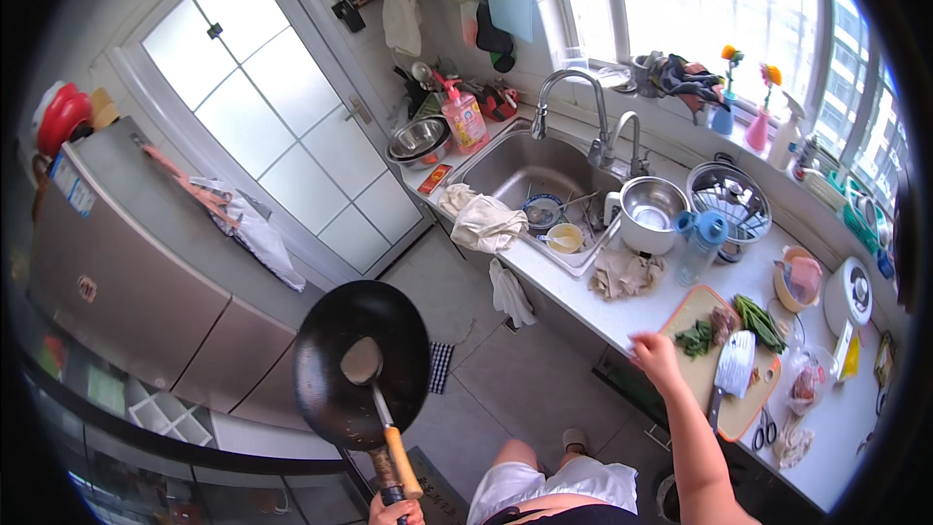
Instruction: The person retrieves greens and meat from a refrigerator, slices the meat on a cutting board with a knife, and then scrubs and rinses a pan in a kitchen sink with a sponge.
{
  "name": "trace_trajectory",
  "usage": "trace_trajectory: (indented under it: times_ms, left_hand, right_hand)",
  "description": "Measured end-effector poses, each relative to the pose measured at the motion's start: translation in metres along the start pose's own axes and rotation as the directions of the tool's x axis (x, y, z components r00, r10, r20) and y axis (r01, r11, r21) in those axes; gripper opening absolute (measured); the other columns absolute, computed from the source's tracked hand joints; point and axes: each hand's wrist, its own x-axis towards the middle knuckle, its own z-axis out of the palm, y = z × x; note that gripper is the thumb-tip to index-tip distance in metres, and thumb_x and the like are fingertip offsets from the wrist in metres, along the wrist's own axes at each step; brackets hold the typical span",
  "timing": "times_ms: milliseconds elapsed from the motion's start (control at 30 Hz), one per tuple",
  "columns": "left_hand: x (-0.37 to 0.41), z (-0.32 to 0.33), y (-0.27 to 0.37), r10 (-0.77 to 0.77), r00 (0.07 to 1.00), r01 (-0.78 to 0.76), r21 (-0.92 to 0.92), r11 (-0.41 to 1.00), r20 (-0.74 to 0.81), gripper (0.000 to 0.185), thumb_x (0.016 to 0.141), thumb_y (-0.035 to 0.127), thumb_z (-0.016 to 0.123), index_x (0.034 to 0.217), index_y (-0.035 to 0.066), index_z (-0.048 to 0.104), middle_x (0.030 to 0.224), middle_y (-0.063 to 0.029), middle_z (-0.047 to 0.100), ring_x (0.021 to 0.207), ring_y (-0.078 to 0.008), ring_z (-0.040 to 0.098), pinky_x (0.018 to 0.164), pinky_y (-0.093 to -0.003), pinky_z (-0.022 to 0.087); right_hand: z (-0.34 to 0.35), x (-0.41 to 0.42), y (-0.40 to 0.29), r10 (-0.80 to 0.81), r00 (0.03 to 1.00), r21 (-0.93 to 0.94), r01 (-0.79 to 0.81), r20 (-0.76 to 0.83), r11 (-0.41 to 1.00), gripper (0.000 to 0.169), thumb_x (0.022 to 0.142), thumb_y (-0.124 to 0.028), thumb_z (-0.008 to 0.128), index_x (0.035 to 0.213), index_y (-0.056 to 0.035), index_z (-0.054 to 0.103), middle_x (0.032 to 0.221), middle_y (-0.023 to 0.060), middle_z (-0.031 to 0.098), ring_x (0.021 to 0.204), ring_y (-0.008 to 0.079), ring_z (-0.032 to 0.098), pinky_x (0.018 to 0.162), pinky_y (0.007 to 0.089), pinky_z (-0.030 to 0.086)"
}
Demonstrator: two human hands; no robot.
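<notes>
My left hand is closed around the handle of a black wok, held out over the floor at the lower left. A spatula with a wooden handle and a metal blade lies in the wok, its handle reaching past the rim near my hand. My right hand is at the counter's front edge, just left of a cutting board; whether its fingers hold anything cannot be told. On the board are leafy greens, a piece of meat, green stalks and a cleaver.
A steel sink with bowls stands beyond the counter's edge. A white pot, a blue-lidded bottle, cloths and scissors are on the counter. A refrigerator and a glass-paned door are at the left.
</notes>
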Motion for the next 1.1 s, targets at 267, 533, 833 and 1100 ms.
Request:
trace_trajectory:
  times_ms: [267,533,833,1100]
  left_hand:
    - [0.18,-0.006,0.092,0.053,0.999,-0.053,-0.061,0.997,0.001,0.026,0.076,0.005,0.054,0.1,-0.001,0.046,0.061,-0.0054,0.043,0.044,-0.0127,0.042,0.04,-0.0257,0.038]
    - [0.316,0.039,0.193,0.01,0.981,-0.01,-0.001,1.0,0.194,0.052,0.074,0.024,0.072,0.116,0.009,0.045,0.067,-0.0043,0.048,0.044,-0.0147,0.043,0.039,-0.0277,0.039]
    - [0.39,0.079,0.254,-0.335,0.941,0.336,0.034,0.941,-0.041,0.045,0.085,0.036,0.06,0.114,0.007,0.042,0.073,-0.0077,0.051,0.046,-0.0164,0.047,0.037,-0.0277,0.039]
    - [0.429,0.118,0.29,-0.251,0.968,0.229,0.483,0.845,-0.019,0.036,0.068,0.017,0.072,0.093,-0.001,0.054,0.066,-0.0051,0.055,0.051,-0.0147,0.053,0.045,-0.0255,0.043]
  right_hand:
    - [0.122,0.339,-0.015,-0.249,0.964,-0.677,0.122,-0.092,0.725,0.021,0.076,-0.009,0.053,0.09,-0.0009,0.067,0.085,0.0228,0.063,0.083,0.036,0.062,0.076,0.0412,0.051]
    - [0.172,0.473,0.084,0.238,0.951,-0.804,-0.298,-0.2,0.514,0.024,0.081,-0.006,0.051,0.102,0.0026,0.059,0.102,0.0229,0.062,0.1,0.0357,0.06,0.085,0.0407,0.049]
    - [0.16,0.48,0.066,0.392,0.869,-0.669,-0.486,-0.302,0.562,0.026,0.075,-0.004,0.053,0.099,-0.0009,0.061,0.096,0.0231,0.063,0.093,0.0374,0.061,0.081,0.0438,0.049]
    - [0.188,0.544,0.037,0.288,0.901,-0.509,-0.423,-0.325,0.75,0.023,0.07,-0.003,0.053,0.09,0.002,0.063,0.089,0.0274,0.062,0.088,0.0415,0.061,0.079,0.0468,0.048]
